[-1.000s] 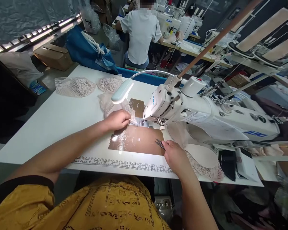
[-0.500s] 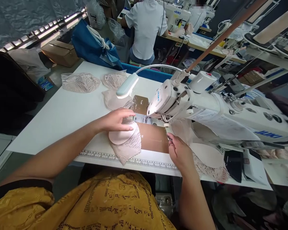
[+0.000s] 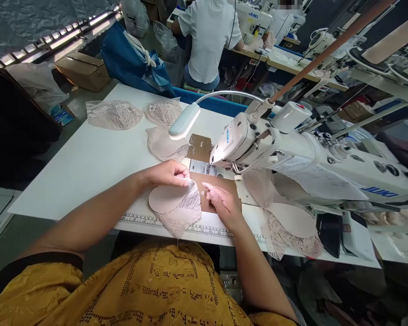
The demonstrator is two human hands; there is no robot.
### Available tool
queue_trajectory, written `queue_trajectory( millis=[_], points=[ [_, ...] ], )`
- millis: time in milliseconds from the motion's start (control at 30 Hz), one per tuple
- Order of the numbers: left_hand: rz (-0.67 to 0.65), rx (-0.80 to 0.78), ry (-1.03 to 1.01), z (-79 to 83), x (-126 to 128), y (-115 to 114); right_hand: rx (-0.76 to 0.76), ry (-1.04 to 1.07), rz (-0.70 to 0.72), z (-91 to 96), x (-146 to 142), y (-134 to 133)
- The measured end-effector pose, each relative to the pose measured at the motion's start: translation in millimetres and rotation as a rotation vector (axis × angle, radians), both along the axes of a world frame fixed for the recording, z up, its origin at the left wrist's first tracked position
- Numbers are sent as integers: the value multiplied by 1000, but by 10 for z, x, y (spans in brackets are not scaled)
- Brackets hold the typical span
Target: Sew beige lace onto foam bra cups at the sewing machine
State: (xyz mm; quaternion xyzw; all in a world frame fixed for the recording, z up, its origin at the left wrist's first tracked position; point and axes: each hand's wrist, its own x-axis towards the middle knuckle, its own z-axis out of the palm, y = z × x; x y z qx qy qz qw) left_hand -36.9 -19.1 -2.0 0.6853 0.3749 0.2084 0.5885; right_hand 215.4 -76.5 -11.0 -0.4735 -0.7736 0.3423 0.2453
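Note:
My left hand [image 3: 172, 173] pinches the upper edge of a pale lace bra cup [image 3: 169, 199] with thumb and fingers. The cup has a smooth rounded pad on its left and netted lace on its right; its lower tip hangs near the printed ruler strip. My right hand [image 3: 222, 203] is just right of the cup, apart from it, index finger stretched toward the lace and the other fingers partly curled. Nothing shows in it. Beyond both hands, the needle area of a white sewing machine [image 3: 229, 140] stands above a metal plate [image 3: 200, 167].
More lace cups [image 3: 114, 114] lie at the table's far left, and others are under the machine arm at right. A lamp [image 3: 184, 121] hangs over the work. A dark phone-like object [image 3: 329, 233] lies at right. Another person [image 3: 207, 40] sits ahead.
My right hand has moved left from beside the machine toward the cup. The small dark item at its fingertips no longer shows. My left hand has closed on the cup's upper edge.

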Motion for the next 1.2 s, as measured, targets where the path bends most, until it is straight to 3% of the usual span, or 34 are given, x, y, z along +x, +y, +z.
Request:
queue_trajectory(
  millis=[433,600,833,1200],
  points=[
    [6,41,-41,-58,-29,19,-134,124,35,1,-247,149],
    [22,-2,-55,-26,9,-13,-134,173,36,-43,-281,173],
    [-22,-112,-55,-103,-30,10,-149,191,25,-105,-240,190],
    [-14,-145,-57,-88,16,-4,-114,241,64,-95,-320,182]
  ],
)
